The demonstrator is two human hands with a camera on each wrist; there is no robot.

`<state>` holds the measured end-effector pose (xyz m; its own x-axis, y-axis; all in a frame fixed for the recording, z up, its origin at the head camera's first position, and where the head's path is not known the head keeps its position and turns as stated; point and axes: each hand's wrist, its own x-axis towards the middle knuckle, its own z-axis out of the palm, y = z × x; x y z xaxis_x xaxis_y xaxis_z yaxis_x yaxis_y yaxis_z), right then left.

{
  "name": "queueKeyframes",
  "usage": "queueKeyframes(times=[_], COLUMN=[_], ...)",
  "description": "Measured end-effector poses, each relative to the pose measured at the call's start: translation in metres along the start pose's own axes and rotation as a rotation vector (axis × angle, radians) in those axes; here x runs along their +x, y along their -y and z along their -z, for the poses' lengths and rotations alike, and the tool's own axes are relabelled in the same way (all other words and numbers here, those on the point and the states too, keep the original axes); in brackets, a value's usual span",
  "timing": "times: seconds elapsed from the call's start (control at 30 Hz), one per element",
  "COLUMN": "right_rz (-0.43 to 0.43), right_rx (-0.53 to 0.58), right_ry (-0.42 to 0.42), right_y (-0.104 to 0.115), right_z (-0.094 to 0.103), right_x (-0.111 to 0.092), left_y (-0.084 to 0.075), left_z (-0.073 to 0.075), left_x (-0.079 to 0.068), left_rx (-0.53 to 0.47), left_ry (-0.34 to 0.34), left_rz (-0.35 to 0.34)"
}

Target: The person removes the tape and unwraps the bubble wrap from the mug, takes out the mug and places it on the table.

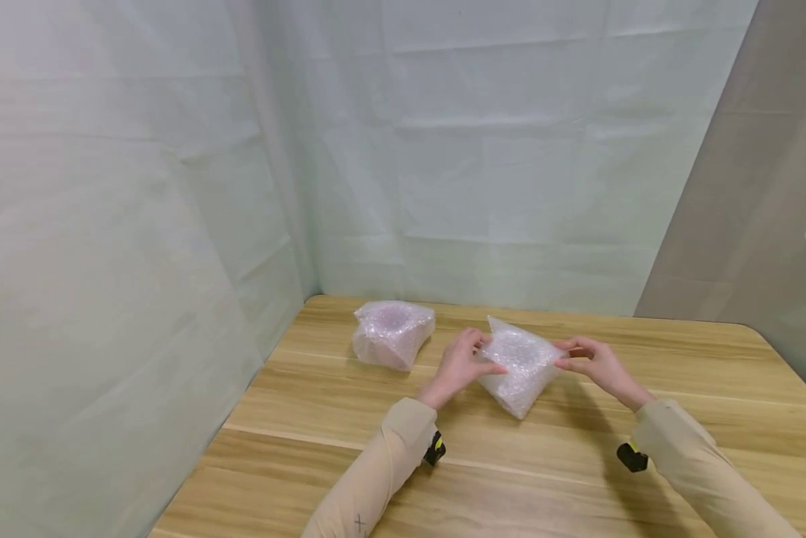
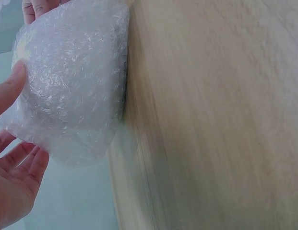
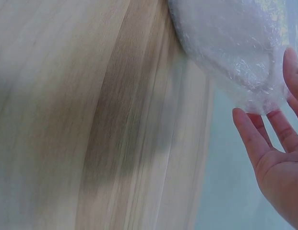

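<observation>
Beige sleeves (image 1: pixel 376 471) run up from the bottom edge of the frame, your left one marked with a dark cross (image 1: pixel 360 521), small black devices (image 1: pixel 435 450) by both cuffs. Right of centre in the lower half, look at this: the bubble-wrapped bundle (image 1: pixel 520 377), and you have it from both sides! Your left grip (image 1: pixel 462 360) pinches its left edge, thumb on top; your right grip (image 1: pixel 598 366) pinches the right-hand corner between thumb and fingers. It seems to rest on the wooden bench (image 1: pixel 511 493), though its underside is hard to see. Over to its left, a second bundle (image 1: pixel 392 336) sits on the bench just below mid-frame, apart from your left grip. Pale sheets (image 1: pixel 497 149) hang behind, filling the top.
</observation>
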<state>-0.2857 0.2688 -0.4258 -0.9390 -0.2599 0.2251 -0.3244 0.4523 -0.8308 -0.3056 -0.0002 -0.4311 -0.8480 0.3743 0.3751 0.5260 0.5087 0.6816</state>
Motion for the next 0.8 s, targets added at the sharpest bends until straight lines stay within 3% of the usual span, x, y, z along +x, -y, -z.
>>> queueKeyframes(times=[0.8], right_rz=[-0.024], right_rx=[-0.024], right_ry=[-0.010], right_y=[-0.002], right_z=[0.016], right_x=[-0.011], left_y=[-0.009], left_z=[-0.016], left_x=[0.008], left_rx=[0.033], left_ry=[-0.001], left_rz=[-0.021])
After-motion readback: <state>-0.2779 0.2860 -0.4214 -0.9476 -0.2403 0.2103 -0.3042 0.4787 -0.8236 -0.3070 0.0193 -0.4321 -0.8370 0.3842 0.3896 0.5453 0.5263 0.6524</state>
